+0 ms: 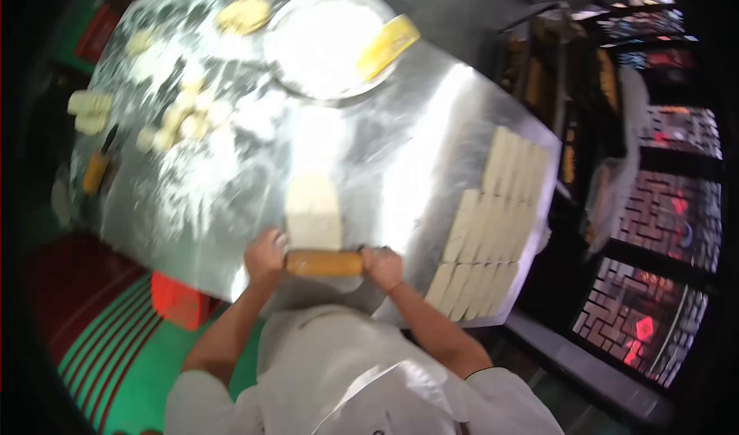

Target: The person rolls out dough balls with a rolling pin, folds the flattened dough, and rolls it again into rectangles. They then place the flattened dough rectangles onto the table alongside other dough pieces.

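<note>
A wooden rolling pin (324, 263) lies crosswise near the table edge in front of me. My left hand (265, 255) is closed around its left handle, and my right hand (382, 267) grips the right one. Under the pin and stretching away from me is a flat, pale strip of dough (312, 210) with a rounded far end. Some of its near end is hidden by the pin.
Small dough pieces (192, 115) and scattered flour cover the table's left side. A round flour basin (323, 42) with a yellow scraper (390, 45) stands at the back. Rows of dough strips (493, 227) lie at right. Another rolling pin (95, 171) rests at the left edge.
</note>
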Tool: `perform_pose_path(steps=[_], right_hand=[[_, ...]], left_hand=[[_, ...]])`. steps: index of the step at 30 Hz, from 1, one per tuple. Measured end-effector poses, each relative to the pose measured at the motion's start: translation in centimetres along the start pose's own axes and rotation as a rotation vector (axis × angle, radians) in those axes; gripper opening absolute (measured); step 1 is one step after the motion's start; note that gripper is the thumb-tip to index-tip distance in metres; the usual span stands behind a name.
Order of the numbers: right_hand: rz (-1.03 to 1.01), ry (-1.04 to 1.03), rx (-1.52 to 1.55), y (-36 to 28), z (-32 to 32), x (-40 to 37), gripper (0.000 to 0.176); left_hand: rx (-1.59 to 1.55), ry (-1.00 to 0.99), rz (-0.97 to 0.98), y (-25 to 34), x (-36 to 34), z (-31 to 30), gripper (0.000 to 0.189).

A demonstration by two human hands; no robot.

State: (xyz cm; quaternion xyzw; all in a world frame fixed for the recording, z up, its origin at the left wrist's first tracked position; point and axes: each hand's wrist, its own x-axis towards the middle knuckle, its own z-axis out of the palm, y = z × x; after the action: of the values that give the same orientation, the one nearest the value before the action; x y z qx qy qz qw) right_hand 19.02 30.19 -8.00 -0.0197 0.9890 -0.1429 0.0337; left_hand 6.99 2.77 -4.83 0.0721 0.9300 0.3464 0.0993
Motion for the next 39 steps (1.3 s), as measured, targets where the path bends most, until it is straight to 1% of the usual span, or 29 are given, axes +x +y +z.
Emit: perform_pose_path(steps=[1,2,3,5,7,8,9,11,12,13,15,17,18,19,20,21,23,24,26,28,29,31,32,34,35,36,37,38,39], right_hand=[[0.015,-0.058,-0.026,-0.2,-0.3,0.2,0.003],[0.058,0.052,0.097,0.2,1.4,0.2,0.013],[0.138,-0.007,0.025,-0.1,0.8,0.6,0.025],[0.161,-0.048,0.116,-0.4,0.4,1.0,0.03],[0.166,0.004,0.075,-0.7,-1.0,0.6,0.031],[0.145,-0.003,0.074,-1.1,-1.4,0.3,0.032],[0.136,0.017,0.065,-1.4,-1.8,0.1,0.032],[0.207,-0.011,0.1,-1.5,-2.2,-1.7,0.036],[0.197,0.002,0.101,-1.3,-2.4,-2.5,0.036],[0.241,-0.028,0.085,-1.0,-2.4,-3.6,0.039],[0.281,-0.05,0.077,-0.4,-3.0,-5.0,0.042],[0.537,-0.229,0.228,-0.4,-4.6,-6.0,0.047],[0.526,-0.222,0.231,-0.1,-4.6,-6.3,0.047],[0.623,-0.247,0.242,0.2,-4.3,-6.6,0.048],[0.721,-0.271,0.252,0.5,-4.1,-6.8,0.05],[0.707,-0.262,0.252,0.9,-3.8,-6.8,0.05],[0.795,-0.259,0.389,1.4,-2.6,-7.0,0.04],[0.782,-0.247,0.391,2.0,-1.7,-6.9,0.04],[0.59,-0.308,0.262,3.0,0.4,-6.9,0.031],[0.575,-0.325,0.299,4.3,2.1,-7.3,0.031],[0.562,-0.338,0.327,4.6,2.5,-7.0,0.033],[0.592,-0.308,0.37,4.4,2.9,-5.8,0.036],[0.583,-0.343,0.423,4.4,3.3,-6.1,0.035],[0.603,-0.347,0.467,5.2,3.2,-6.4,0.031],[0.601,-0.347,0.471,5.2,3.1,-6.4,0.028],[0.63,-0.31,0.468,5.8,2.3,-7.0,0.028],[0.566,-0.24,0.425,5.2,2.5,-7.2,0.027],[0.485,-0.18,0.383,4.5,3.0,-6.7,0.026],[0.465,-0.183,0.387,4.1,3.4,-6.4,0.026]], left_hand=[[-0.086,-0.031,-0.082,-0.3,2.3,0.9,0.021],[-0.211,0.012,-0.014,1.3,5.0,0.6,0.032],[-0.233,0.076,0.041,2.8,7.3,1.0,0.039],[-0.274,0.094,0.132,3.9,9.2,2.5,0.043],[0.13,-0.028,0.108,4.0,10.6,2.5,0.04],[0.16,0.007,0.155,2.7,10.9,3.7,0.031],[0.156,0.027,0.167,1.6,10.8,3.4,0.031],[0.111,-0.035,-0.02,-0.6,9.9,2.8,0.023],[0.11,-0.016,-0.081,-2.2,9.4,1.7,0.02],[0.112,0.0,-0.143,-4.1,8.5,0.0,0.019],[-0.012,0.149,-0.273,-8.7,6.5,-3.3,0.015],[0.082,0.236,-0.36,-14.7,5.5,-5.6,0.018],[0.083,0.249,-0.36,-17.1,5.6,-6.5,0.018],[0.012,0.313,-0.387,-19.1,5.8,-7.3,0.017],[-0.061,0.376,-0.413,-20.0,6.0,-7.9,0.016],[-0.065,0.393,-0.41,-19.8,6.7,-7.8,0.016],[-0.689,0.463,-0.197,-19.2,8.5,-7.9,0.013],[-0.691,0.476,-0.186,-17.6,9.3,-8.2,0.013],[-0.7,0.42,-0.081,-8.8,8.9,-9.1,0.009],[-0.494,0.322,-0.106,0.2,6.6,-10.2,0.012],[-0.388,0.275,-0.019,1.4,5.4,-8.8,0.015],[-0.202,0.159,0.188,2.6,3.3,-6.4,0.022],[-0.132,0.072,0.328,2.8,2.0,-4.7,0.028],[-0.093,-0.165,0.366,2.7,-0.3,-1.2,0.032],[-0.033,-0.225,0.485,0.0,-1.3,1.5,0.038],[0.04,-0.333,0.632,0.0,-2.3,1.0,0.04],[0.055,-0.33,0.635,1.2,-2.6,0.5,0.04],[0.059,-0.355,0.628,2.2,-3.0,-0.1,0.027],[0.055,-0.379,0.622,2.7,-3.2,-0.4,0.02]])
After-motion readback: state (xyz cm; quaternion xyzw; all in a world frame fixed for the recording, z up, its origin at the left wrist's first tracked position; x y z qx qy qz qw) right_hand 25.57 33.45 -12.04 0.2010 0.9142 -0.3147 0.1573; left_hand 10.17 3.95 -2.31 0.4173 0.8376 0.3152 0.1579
